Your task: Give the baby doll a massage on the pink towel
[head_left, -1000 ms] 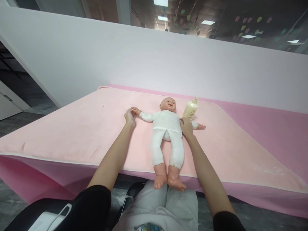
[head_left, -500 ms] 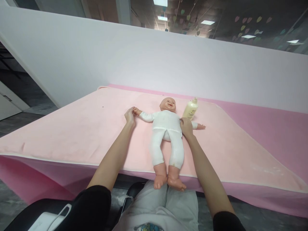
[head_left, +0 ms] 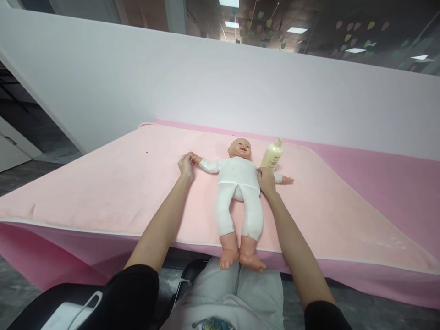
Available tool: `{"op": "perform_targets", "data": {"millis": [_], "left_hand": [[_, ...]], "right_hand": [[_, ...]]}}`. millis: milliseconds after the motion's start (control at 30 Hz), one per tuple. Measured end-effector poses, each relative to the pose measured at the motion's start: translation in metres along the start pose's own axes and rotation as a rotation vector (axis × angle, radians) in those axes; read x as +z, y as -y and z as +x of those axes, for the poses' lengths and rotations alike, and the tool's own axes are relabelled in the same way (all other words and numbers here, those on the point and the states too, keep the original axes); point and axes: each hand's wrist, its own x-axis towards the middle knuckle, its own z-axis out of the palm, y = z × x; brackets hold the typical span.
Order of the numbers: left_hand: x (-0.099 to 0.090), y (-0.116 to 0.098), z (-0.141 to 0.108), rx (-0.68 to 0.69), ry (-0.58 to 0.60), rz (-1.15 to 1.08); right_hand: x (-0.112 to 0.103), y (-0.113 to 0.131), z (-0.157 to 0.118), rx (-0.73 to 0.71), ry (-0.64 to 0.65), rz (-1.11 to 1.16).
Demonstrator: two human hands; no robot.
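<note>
A baby doll with a white cloth body lies on its back on the pink mat, its feet over the near edge. My left hand is closed around the doll's hand at the left, with that arm stretched out sideways. At the doll's other side, my right hand rests against its torso and upper arm, fingers curled; the fingertips are partly hidden, and they seem to grip the cloth there. Just behind my right hand is a pale yellow pump bottle, standing close to the doll's shoulder.
A white wall panel rises behind the table, with dark glass above it. Pink cloth covers the table beyond the mat. At lower left, a white device lies on a black seat.
</note>
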Motion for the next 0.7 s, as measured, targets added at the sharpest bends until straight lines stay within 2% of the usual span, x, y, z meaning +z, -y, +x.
{"op": "perform_targets", "data": {"millis": [400, 700], "left_hand": [[0.004, -0.0069, -0.0079, -0.012, -0.015, 0.0], [0.0016, -0.0026, -0.0023, 0.004, -0.008, -0.007]], "right_hand": [[-0.0011, 0.0003, 0.0004, -0.003, 0.011, -0.004], [-0.0022, 0.0022, -0.0005, -0.004, 0.015, -0.019]]}}
